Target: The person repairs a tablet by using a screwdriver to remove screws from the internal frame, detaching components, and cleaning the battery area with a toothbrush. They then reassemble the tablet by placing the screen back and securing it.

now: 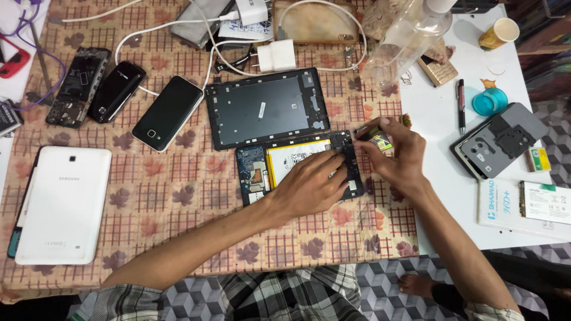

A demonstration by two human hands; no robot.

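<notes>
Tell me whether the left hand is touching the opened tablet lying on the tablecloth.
Touching. The head view shows the left hand lying flat on the opened tablet, its fingers pressed on the dark right end beside the pale battery, with no gap.

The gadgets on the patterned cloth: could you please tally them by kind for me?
Tablets: 2, the white one and the opened one under the left hand and right hand.
Tablet back covers: 1.
Phones: 3.
Chargers: 2.
Total: 8.
</notes>
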